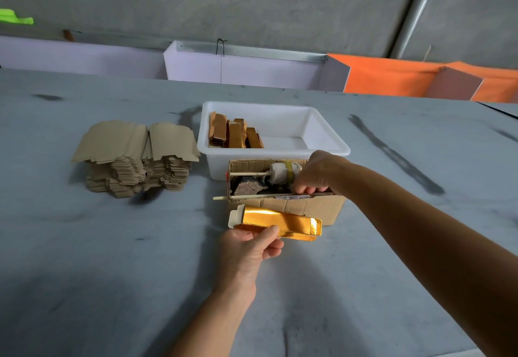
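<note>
At a grey bench (112,258), a person's left hand (252,247) holds a long gold carton (283,222) low over the surface. The thumb is on top and the fingers curl beneath, so this grip is closed on the carton near its left end, where a pale flap stands open. The carton lies just in front of a cardboard box (297,208) of odds and ends, into which the right hand (316,174) dips. Its fingertips bend down at the box's near wall, beside a thin stick (244,197) that pokes out to the left, but from this angle it cannot be told whether that grip has closed on anything. Behind stands a white tub (215,160) with finished cartons on end at its left side, and a stack of flat blanks (134,157) lies well to the left. The step in hand appears to be fetching a tool or filling for the open carton. To do it well, the left hand should pinch lightly, since foil board would likely crease, and keep the carton level and close to the box so the lift is short. The stick's loose end looks easy to snag on the way out.
</note>
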Action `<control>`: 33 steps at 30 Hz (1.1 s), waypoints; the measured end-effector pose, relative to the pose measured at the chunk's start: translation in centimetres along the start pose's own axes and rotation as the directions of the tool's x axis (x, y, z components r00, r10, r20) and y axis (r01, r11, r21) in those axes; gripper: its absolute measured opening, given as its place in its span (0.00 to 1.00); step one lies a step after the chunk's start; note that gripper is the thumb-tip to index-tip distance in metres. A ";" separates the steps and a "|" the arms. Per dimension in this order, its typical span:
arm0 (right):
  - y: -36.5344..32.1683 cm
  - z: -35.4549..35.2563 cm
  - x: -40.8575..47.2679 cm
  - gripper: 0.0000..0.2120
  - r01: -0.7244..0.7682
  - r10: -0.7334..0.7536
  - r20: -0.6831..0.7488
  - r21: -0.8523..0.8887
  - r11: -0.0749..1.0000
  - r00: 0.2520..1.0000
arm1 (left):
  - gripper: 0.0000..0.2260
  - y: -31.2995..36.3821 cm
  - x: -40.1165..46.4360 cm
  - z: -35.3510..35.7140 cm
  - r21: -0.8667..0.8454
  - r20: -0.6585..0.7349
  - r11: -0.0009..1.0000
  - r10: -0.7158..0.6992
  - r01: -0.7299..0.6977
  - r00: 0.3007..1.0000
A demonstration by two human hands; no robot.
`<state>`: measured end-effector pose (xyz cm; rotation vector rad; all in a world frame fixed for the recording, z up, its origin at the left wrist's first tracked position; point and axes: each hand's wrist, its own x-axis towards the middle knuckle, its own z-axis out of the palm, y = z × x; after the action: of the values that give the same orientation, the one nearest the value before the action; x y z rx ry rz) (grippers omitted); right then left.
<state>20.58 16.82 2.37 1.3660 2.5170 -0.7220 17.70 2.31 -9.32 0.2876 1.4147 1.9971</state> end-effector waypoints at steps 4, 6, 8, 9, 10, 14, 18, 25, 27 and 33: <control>-0.3 -0.5 -0.5 0.09 -0.009 0.008 0.038 0.007 1.000 0.999 | 0.05 0.1 -0.1 0.2 -0.008 -0.005 1.000 0.000 0.000 1.000; -0.3 -0.5 -0.6 0.10 -0.007 0.007 0.034 0.012 1.000 0.999 | 0.05 0.1 -0.1 0.3 -0.012 -0.020 1.000 -0.007 0.007 1.000; -0.5 -0.4 -0.7 0.10 -0.005 0.003 0.047 0.032 0.999 0.999 | 0.04 0.2 -0.1 0.4 -0.014 -0.030 1.000 -0.013 0.012 0.999; -0.5 -0.3 -0.8 0.10 -0.003 0.000 0.059 0.042 0.999 0.998 | 0.04 0.2 -0.1 0.4 -0.016 -0.035 1.000 -0.017 0.016 0.999; -0.6 -0.2 -0.9 0.10 -0.002 -0.002 0.068 0.049 0.999 0.998 | 0.05 0.3 0.0 0.4 -0.020 -0.040 1.000 -0.023 0.022 0.999; -0.7 -0.2 -1.1 0.11 -0.001 -0.004 0.086 0.050 0.999 0.996 | 0.04 0.3 0.1 0.6 -0.018 -0.059 0.999 -0.045 0.044 0.997; -0.5 -0.5 -1.2 0.12 -0.009 0.001 0.106 0.072 0.997 0.994 | 0.03 0.2 0.2 0.8 -0.016 -0.067 0.999 -0.050 0.049 0.997; -0.4 -0.6 -1.5 0.12 -0.026 0.015 0.071 0.150 0.988 0.997 | 0.03 0.2 0.3 1.3 -0.030 -0.088 0.997 -0.069 0.066 0.994; -0.4 -0.6 -1.7 0.13 -0.024 0.012 0.078 0.153 0.988 0.997 | 0.03 0.3 0.4 1.5 -0.030 -0.098 0.997 -0.072 0.069 0.993; 0.0 -0.2 -1.6 0.12 0.010 0.025 -0.103 0.326 0.945 0.994 | 0.03 0.2 0.5 2.1 -0.079 -0.130 0.994 -0.084 0.074 0.988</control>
<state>21.48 15.77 3.14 1.5513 2.5534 -1.1360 18.40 4.20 -8.44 0.0653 1.4077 2.0299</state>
